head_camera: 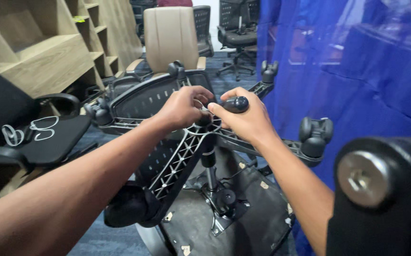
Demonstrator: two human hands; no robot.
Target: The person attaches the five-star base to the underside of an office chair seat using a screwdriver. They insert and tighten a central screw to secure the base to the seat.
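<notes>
The left hand (182, 108) is curled, its fingertips pinching a small wire ring at the hub of the black plastic five-armed chair base (186, 147). Just beside it, the right hand (243, 118) is closed around a dark rounded tool handle (235, 104). The base, castors (314, 135) fitted, already sits on the gas column (210, 173) of the upturned black office chair seat (224, 223); what looks left is securing that hub. The chair lies on blue-grey carpet (96, 239), with a blue curtain (348, 71), wooden shelves (44, 57) and a beige chair (170, 35) around.
</notes>
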